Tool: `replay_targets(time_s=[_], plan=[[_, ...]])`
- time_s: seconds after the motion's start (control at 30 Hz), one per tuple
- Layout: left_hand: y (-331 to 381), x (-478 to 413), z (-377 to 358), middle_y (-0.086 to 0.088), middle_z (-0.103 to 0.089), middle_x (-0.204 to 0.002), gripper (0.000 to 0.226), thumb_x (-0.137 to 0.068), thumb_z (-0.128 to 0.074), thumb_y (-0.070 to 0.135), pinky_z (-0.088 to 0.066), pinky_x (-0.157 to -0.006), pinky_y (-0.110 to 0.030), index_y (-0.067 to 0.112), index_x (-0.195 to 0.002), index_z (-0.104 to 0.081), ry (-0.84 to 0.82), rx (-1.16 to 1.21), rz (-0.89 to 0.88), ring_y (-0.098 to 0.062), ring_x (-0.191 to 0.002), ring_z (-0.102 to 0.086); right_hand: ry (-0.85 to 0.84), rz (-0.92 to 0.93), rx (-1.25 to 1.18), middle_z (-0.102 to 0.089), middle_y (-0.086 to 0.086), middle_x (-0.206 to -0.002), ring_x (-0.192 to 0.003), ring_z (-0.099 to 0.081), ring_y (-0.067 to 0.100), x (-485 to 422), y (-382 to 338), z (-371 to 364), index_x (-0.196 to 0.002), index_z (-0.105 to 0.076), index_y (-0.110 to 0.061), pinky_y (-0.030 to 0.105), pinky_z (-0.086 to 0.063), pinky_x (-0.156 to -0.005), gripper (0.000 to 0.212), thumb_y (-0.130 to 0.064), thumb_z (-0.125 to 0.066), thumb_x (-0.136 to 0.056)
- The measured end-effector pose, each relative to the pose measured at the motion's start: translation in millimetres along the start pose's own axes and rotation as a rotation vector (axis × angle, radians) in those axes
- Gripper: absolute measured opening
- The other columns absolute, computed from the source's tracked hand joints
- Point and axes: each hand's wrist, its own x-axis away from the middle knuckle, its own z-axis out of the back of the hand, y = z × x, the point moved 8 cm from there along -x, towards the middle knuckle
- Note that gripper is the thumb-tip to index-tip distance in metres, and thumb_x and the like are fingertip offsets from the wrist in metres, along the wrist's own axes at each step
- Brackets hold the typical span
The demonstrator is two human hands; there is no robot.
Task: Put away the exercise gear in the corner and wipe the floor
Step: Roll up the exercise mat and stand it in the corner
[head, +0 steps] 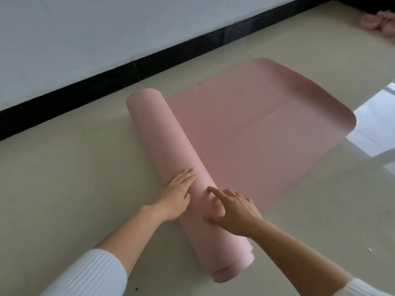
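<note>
A pink exercise mat (245, 116) lies on the beige tiled floor, partly rolled. The rolled part (171, 146) runs from near the wall toward me, and the flat ribbed part stretches away to the right. My left hand (177, 195) rests flat on the near side of the roll, fingers together. My right hand (233, 210) presses on top of the roll with fingers spread, index finger stretched out. Both hands sit close together on the lower half of the roll. Neither hand wraps around it.
A white wall with a black baseboard (128, 71) runs behind the mat. A crumpled pink cloth (378, 22) lies on the floor at the top right. The glossy floor (64, 167) reflects a window on the right.
</note>
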Motion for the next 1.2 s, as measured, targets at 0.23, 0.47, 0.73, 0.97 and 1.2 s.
replay_targets(time_s=[0.23, 0.47, 0.73, 0.97, 1.2], plan=[[-2.5, -3.5, -15.1, 0.013, -0.007, -0.158, 0.060, -0.095, -0.042, 0.014, -0.008, -0.118, -0.037, 0.023, -0.149, -0.017, -0.007, -0.084, -0.010, -0.006, -0.145, -0.001, -0.268, -0.172, -0.026, -0.048, 0.004, -0.140, -0.123, -0.050, 0.029, 16.5, 20.3, -18.7, -0.151, -0.007, -0.025, 0.042, -0.047, -0.094, 0.096, -0.069, -0.055, -0.080], [-2.5, 2.3, -10.1, 0.015, -0.005, -0.158, 0.057, -0.097, -0.042, 0.016, -0.014, -0.118, -0.041, 0.025, -0.147, -0.016, 0.007, -0.084, -0.008, -0.005, -0.145, 0.002, -0.408, -0.321, 0.003, -0.045, 0.011, -0.142, -0.123, -0.050, 0.033, 15.1, 2.2, -37.9, -0.147, 0.026, -0.018, 0.044, -0.044, -0.099, 0.139, -0.070, -0.071, -0.062], [-10.8, 10.9, 5.4, 0.005, -0.019, -0.156, 0.052, -0.096, -0.047, 0.028, -0.012, -0.116, -0.027, 0.013, -0.143, -0.030, 0.150, -0.015, -0.062, -0.013, -0.146, -0.006, -0.213, -0.265, -0.034, -0.053, 0.009, -0.114, -0.104, -0.056, 0.033, -1.0, 0.5, -18.6, -0.148, 0.005, -0.027, 0.043, -0.045, -0.090, 0.125, -0.056, -0.078, -0.060], [4.4, -17.9, -9.8, -0.002, -0.026, -0.154, 0.060, -0.089, -0.024, 0.045, -0.018, -0.117, -0.043, 0.012, -0.136, -0.043, 0.231, -0.075, -0.138, -0.018, -0.144, -0.015, -0.260, -0.217, -0.167, -0.056, 0.004, -0.123, -0.113, -0.054, 0.031, -16.3, 41.5, -8.0, -0.149, 0.004, -0.035, 0.042, -0.046, -0.093, 0.125, -0.054, -0.081, -0.058], [39.9, -70.5, -25.9, 0.006, -0.021, -0.156, 0.057, -0.092, -0.023, 0.047, 0.005, -0.112, -0.029, 0.020, -0.138, -0.042, 0.170, -0.200, -0.076, -0.012, -0.146, -0.010, -0.108, 0.000, 0.054, -0.039, -0.002, -0.127, -0.116, -0.045, 0.021, -17.5, 45.8, 29.5, -0.139, -0.030, -0.019, 0.035, -0.043, -0.092, 0.083, -0.045, -0.073, -0.072]])
